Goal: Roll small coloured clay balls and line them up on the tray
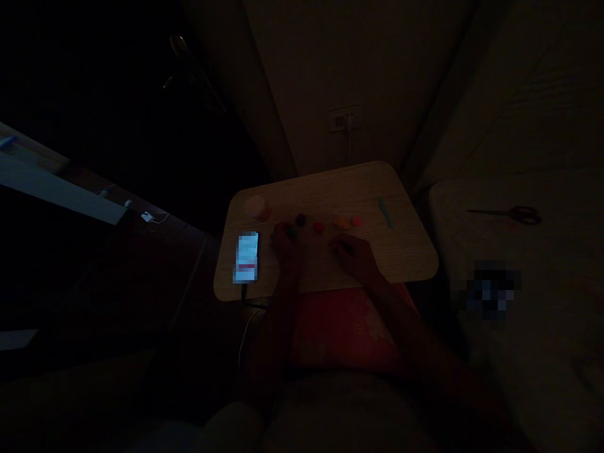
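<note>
Right of the phone (pixel 246 257), the green lump (pixel 293 233) by the left hand (pixel 284 246) is probably light, soft and easily dented, best pinched gently by its sides; whether either that hand or the right hand (pixel 357 253) grips anything, I cannot tell.

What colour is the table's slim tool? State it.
The slim tool is teal, seen in the head view.

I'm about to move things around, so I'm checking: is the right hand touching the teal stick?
Apart. The head view shows bare tabletop between the right hand and the teal stick.
</note>
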